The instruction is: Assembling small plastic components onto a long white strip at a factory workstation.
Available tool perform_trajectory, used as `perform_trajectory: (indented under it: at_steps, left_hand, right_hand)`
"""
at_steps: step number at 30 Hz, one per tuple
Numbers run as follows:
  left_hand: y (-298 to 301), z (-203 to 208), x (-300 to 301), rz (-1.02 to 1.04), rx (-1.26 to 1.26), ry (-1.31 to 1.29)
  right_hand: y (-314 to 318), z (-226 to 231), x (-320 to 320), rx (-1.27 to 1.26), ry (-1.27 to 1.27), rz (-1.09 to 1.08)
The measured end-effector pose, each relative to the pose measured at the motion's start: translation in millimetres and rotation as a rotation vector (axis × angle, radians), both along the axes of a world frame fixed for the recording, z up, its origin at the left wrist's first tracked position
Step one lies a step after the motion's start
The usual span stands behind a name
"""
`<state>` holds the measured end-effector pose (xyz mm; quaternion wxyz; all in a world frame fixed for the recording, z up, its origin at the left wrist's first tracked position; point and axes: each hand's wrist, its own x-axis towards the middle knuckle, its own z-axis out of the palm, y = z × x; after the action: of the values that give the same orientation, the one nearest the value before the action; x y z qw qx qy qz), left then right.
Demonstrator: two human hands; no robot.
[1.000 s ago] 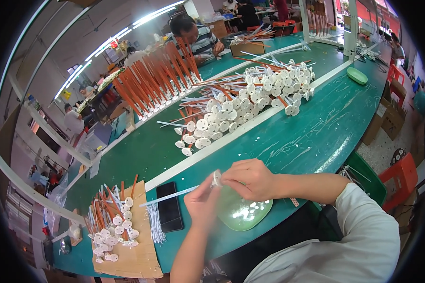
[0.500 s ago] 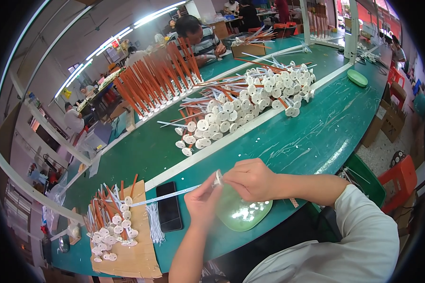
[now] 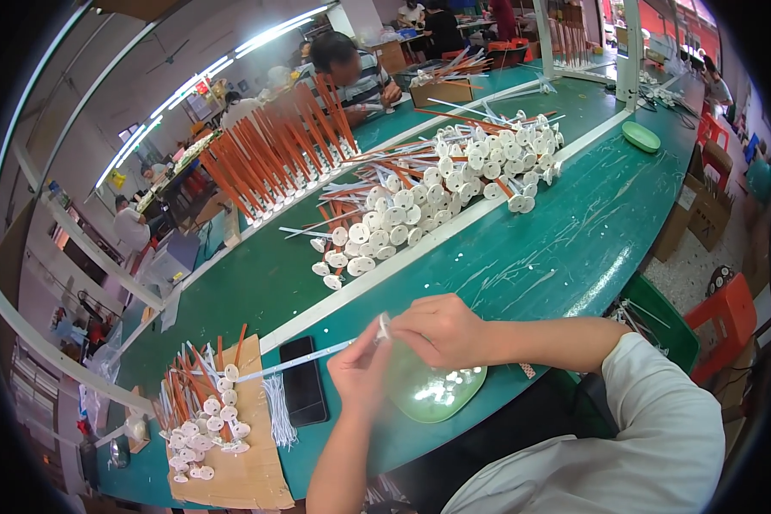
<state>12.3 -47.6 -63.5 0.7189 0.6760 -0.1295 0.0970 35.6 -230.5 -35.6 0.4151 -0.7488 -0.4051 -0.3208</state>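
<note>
A pale blue-white strip with a white round disc at its end is pinched in my left hand. Its long flat stem reaches leftward over the phone. My right hand is closed, thumb and fingertips pressed together right beside the disc. What those fingertips hold, if anything, is too small to make out. Below both hands lies a light green plate with small white pieces in it. Left of my left hand are a black phone and a bundle of white cords.
Cardboard at the left carries a heap of disc-ended strips. A bigger heap lies beyond a white rail. Brown strips stand in a row farther back. A co-worker sits across. A green dish is far right.
Both hands have shifted slightly left, still together at the disc. The whole view has moved a little. Across the table, the co-worker's hands have moved slightly.
</note>
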Motion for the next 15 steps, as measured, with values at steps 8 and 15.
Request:
perform_trajectory:
  at_steps: [8,15]
  left_hand:
    - [0.4,1.9,2.7,-0.061,-0.237,0.038]
    - [1.9,4.2,-1.0,-0.011,-0.023,0.004]
  right_hand:
    - [-2.0,10.2,-5.4,0.11,0.312,0.09]
    - [-1.6,6.7,-5.3,0.09,0.35,0.126]
